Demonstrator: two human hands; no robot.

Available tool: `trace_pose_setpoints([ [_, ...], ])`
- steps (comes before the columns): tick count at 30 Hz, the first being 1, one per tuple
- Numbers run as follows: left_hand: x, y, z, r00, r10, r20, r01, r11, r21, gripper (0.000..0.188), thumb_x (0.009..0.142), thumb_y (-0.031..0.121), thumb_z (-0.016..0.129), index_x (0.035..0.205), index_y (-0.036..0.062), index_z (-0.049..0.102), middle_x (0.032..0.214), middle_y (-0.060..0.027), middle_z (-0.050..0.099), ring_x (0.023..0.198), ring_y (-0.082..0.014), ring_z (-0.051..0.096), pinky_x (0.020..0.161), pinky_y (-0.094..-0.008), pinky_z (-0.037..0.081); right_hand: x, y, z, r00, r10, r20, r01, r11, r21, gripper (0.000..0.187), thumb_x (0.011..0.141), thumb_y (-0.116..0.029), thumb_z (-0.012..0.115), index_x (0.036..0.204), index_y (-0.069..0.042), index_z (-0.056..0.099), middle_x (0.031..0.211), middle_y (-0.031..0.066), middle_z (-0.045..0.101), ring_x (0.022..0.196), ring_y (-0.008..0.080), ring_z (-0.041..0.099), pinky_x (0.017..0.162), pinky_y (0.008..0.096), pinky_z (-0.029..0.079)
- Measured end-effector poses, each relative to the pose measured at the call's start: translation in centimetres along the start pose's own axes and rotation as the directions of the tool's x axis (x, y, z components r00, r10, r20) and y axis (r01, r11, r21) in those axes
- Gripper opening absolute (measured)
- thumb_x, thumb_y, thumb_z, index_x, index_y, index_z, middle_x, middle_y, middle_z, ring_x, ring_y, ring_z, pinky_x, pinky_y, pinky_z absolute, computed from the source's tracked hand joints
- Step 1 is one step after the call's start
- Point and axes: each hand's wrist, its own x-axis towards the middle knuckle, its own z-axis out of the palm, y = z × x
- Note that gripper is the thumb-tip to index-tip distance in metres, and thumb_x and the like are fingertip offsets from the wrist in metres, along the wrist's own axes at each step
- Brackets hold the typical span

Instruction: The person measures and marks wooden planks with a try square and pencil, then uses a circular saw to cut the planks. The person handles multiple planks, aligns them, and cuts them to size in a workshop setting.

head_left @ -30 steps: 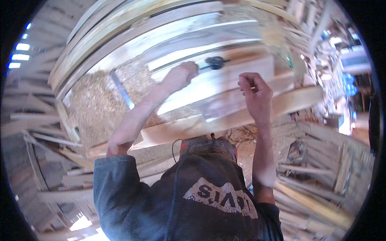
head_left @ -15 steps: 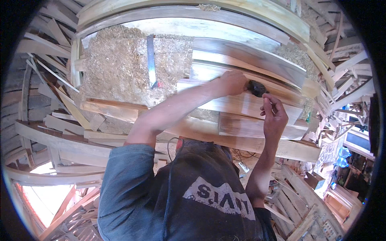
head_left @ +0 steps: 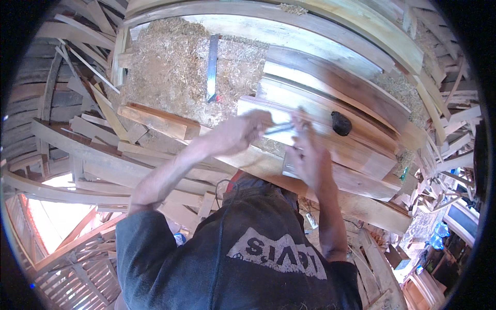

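Fingers (head_left: 261, 120) of the left hand (head_left: 243, 132) curl shut around one end of a thin bluish stick, likely a pencil (head_left: 279, 128), though blur hides its exact kind. Left of that hand, loose wooden offcuts (head_left: 155, 120) lie at the edge of a bed of sawdust (head_left: 170, 67) on the desk (head_left: 248, 13). A flat metal ruler (head_left: 212, 67) rests on the sawdust, pointing away from the person, well apart from both hands. The pencil lies across the near edge of a stack of pale wooden boards (head_left: 320, 101), and its far end meets the right hand (head_left: 310, 157). That hand rests on the boards with its fingers (head_left: 299, 121) half bent toward the pencil; whether they grip it I cannot tell, since the hand is blurred. Just right of it, a small black knob-like object (head_left: 341, 123) sits on a board. Further right, scrap timber (head_left: 439, 150) is piled on the floor.
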Motion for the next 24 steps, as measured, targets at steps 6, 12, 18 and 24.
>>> trace_pose_setpoints([
  [6,1.5,-3.7,-1.9,0.986,0.033,-0.162,-0.108,0.870,-0.481,0.034,0.105,0.034,0.064,0.119,0.0024,0.068,0.111,-0.0089,0.072,0.103,-0.0220,0.066,0.093,-0.0399,0.053,3.2,2.0,3.6,0.991,0.008,-0.136,0.013,0.988,0.155,0.021,0.104,-0.029,0.067,0.098,-0.008,0.067,0.092,0.0127,0.077,0.070,0.0236,0.072,0.060,0.0394,0.056],
  [12,10.1,-29.1,-5.8,0.321,-0.500,-0.805,0.471,0.821,-0.322,0.053,0.087,0.044,0.083,0.113,-0.0005,0.068,0.098,-0.0183,0.074,0.091,-0.0348,0.073,0.081,-0.0454,0.055,4.5,3.6,1.4,0.907,0.207,-0.368,-0.052,0.920,0.388,0.036,0.113,-0.032,0.050,0.099,-0.001,0.062,0.097,0.0150,0.077,0.072,0.0166,0.068,0.064,0.0307,0.055],
  [18,10.6,-25.7,-7.2,0.633,-0.539,-0.555,0.052,0.745,-0.665,0.024,0.093,0.026,0.075,0.106,0.0064,0.072,0.079,-0.0052,0.068,0.070,-0.0169,0.063,0.064,-0.0334,0.050,6.3,3.8,0.3,0.869,0.359,-0.340,-0.229,0.902,0.366,0.039,0.114,-0.033,0.046,0.099,0.000,0.060,0.097,0.0219,0.076,0.069,0.0203,0.069,0.064,0.0327,0.057],
  [24,4.3,-18.8,-4.2,0.811,-0.472,-0.345,-0.115,0.450,-0.886,0.058,0.102,0.065,0.046,0.112,0.0091,0.060,0.082,0.0012,0.058,0.068,-0.0097,0.049,0.062,-0.0245,0.040,11.6,3.1,0.9,0.946,0.243,-0.214,-0.112,0.866,0.487,0.039,0.114,-0.031,0.046,0.098,0.001,0.060,0.096,0.0214,0.075,0.070,0.0214,0.069,0.066,0.0331,0.057],
])
